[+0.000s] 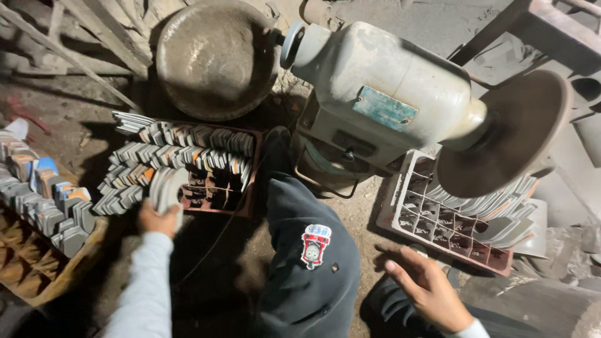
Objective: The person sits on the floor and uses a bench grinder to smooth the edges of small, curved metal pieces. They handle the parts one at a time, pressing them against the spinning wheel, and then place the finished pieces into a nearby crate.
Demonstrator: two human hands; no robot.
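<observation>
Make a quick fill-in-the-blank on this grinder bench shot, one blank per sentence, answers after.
1. The left hand grips a small stack of curved metal ____.
2. The right hand is open and holds ____.
3. The grinder has a round ____ on its right end, above the pink crate.
4. A cartoon train patch sits on the person's dark ____.

Answers: plates; nothing; disc; trouser leg

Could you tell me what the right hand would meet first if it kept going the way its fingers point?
Probably the pink plastic crate: the right hand points up-left toward its near corner, though depth is unclear.
</observation>
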